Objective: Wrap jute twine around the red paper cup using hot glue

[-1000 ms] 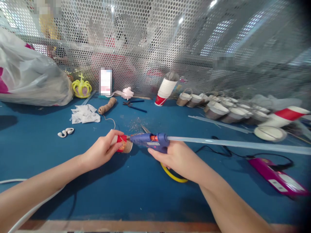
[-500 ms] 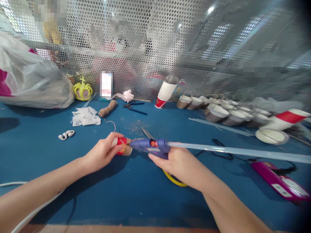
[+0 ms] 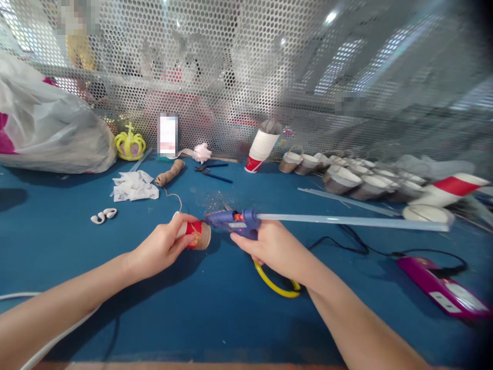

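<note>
My left hand (image 3: pixel 164 244) is closed around a red and white paper cup (image 3: pixel 197 236) lying on its side, its base end wrapped in brown twine. A strand of twine runs from the cup to a twine roll (image 3: pixel 170 173) behind it. In my right hand (image 3: pixel 275 246) is a blue hot glue gun (image 3: pixel 234 221), with a long clear glue stick (image 3: pixel 346 220) sticking out of its back. The nozzle is close to the cup's upper edge; whether it touches I cannot tell. Scissors with a yellow handle (image 3: pixel 275 285) lie partly hidden under my right hand.
Behind are pliers (image 3: pixel 215 173), white packets (image 3: pixel 135 186), a phone (image 3: pixel 168 134), a yellow crown (image 3: pixel 130 144) and stacked cups (image 3: pixel 263 146). Several twine-wrapped cups (image 3: pixel 342 177) stand at the back right. A purple power strip (image 3: pixel 442 288) with a black cord lies right, earbuds (image 3: pixel 103 215) left.
The glue gun has moved slightly up and left, and its glue stick has swung more level. The cup has turned a little, showing more of its twine-wrapped end.
</note>
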Motion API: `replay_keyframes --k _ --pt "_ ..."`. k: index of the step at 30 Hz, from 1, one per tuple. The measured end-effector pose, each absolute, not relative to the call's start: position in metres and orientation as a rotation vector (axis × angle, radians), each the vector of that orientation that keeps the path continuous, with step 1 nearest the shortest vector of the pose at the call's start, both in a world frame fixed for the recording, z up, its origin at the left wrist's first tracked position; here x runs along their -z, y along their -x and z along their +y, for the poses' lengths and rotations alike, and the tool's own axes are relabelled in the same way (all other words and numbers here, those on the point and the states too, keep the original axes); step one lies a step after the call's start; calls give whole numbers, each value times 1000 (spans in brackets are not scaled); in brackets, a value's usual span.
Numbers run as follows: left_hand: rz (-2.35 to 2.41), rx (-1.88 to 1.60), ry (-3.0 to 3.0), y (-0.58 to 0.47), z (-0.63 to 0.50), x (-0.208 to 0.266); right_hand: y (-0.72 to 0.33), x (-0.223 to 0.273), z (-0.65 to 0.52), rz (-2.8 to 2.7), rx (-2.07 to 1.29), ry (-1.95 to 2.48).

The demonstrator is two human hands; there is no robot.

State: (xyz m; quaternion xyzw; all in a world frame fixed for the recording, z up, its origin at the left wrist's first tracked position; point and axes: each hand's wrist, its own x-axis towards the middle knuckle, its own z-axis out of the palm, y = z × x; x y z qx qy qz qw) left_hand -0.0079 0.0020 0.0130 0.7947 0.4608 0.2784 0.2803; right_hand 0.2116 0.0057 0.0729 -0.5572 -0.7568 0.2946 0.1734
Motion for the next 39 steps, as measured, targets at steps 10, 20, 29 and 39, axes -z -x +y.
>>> replay_keyframes --k 10,20,29,39 --pt "1263 -779 -2080 9 4 -10 -222 -68 -6 -2275 -730 1559" --pt "1258 -792 -2061 9 3 -11 -225 -65 -7 -2307 -652 1540" --pt "1271 -768 -2106 9 3 -10 -215 -73 -1 -2165 -810 1583" --pt "1264 -749 -2150 9 2 -12 -209 -76 6 -2131 -871 1579"
